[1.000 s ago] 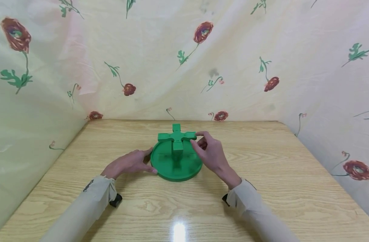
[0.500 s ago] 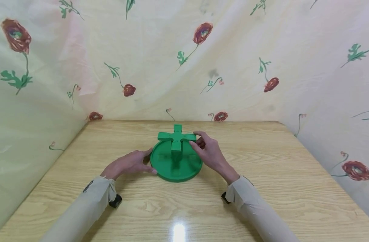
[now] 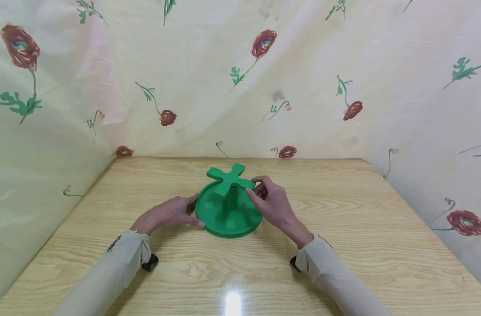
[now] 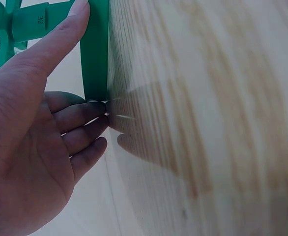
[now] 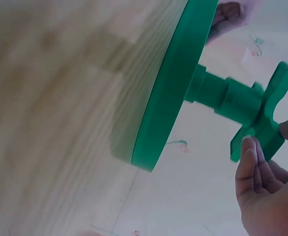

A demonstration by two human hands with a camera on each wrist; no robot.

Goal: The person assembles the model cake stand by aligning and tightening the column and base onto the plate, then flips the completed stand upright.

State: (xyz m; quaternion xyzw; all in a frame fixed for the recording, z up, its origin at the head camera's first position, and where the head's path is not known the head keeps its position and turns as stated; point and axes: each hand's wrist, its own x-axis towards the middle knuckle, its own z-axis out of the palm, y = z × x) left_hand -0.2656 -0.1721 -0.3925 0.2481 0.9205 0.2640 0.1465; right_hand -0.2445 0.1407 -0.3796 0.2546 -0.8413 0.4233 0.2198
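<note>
A green four-armed cross handle [image 3: 229,178] tops a short upright post [image 3: 230,202], which rises from a round green base [image 3: 212,221] on the table. My left hand [image 3: 171,215] holds the base at its left edge; in the left wrist view the thumb lies against the rim [image 4: 96,59] and the fingertips touch it lower down. With thumb and fingers, my right hand [image 3: 275,202] pinches the right arm of the cross. The right wrist view shows the handle [image 5: 267,123] from the side, its post stepped in width.
A light wood-grain table [image 3: 193,272] lies under everything. Behind it and at both sides hangs pale cloth [image 3: 201,70] with red flowers. Each forearm is in a light sleeve, with a black object [image 3: 150,263] at the wrist.
The cross handle has turned clockwise, seen from above, its right arm swinging toward me along with my right hand. My left hand and the base have stayed in place.
</note>
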